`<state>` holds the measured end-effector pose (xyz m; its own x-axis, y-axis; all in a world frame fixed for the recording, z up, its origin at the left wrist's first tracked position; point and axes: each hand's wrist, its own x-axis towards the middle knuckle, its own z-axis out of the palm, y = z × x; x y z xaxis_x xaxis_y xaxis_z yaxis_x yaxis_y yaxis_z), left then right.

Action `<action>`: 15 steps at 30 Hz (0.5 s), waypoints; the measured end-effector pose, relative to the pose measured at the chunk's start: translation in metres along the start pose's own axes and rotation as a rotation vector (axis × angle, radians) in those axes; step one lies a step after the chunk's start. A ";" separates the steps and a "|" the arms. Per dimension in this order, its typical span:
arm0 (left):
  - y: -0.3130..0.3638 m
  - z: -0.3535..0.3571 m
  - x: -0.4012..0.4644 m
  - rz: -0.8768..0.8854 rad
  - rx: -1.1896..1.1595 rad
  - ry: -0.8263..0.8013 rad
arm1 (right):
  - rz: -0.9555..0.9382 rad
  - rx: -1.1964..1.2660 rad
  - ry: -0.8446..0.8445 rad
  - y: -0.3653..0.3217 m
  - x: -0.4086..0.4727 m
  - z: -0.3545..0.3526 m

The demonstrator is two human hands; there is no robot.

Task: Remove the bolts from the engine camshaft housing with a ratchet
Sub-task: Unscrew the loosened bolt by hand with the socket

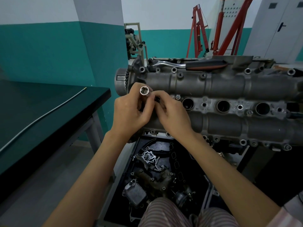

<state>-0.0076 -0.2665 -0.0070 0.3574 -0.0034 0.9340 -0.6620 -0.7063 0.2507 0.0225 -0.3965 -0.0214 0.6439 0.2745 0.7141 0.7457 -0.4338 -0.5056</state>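
The grey camshaft housing [221, 84] lies across the engine in front of me, with several empty bolt holes along its edges. A bolt [249, 113] still stands near its right middle. My left hand [129, 110] grips a shiny socket [144, 91], its open end facing me. My right hand [170, 112] touches the far end of that socket with its fingertips; what it pinches there is hidden. The ratchet [185, 64], chrome with a black and orange grip, lies on the far top edge of the engine, away from both hands.
A dark table [41, 115] with a thin metal rod [49, 112] stands at my left. Below the engine a black tray [155, 177] holds several loose engine parts and a chain. A red engine crane [218, 27] stands at the back wall.
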 end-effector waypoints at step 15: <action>0.000 0.000 -0.001 0.000 -0.012 0.009 | -0.022 0.065 0.032 -0.003 -0.001 0.000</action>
<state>-0.0083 -0.2665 -0.0075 0.3512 0.0027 0.9363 -0.6702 -0.6976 0.2534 0.0198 -0.3960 -0.0208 0.6222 0.2556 0.7399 0.7699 -0.3709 -0.5193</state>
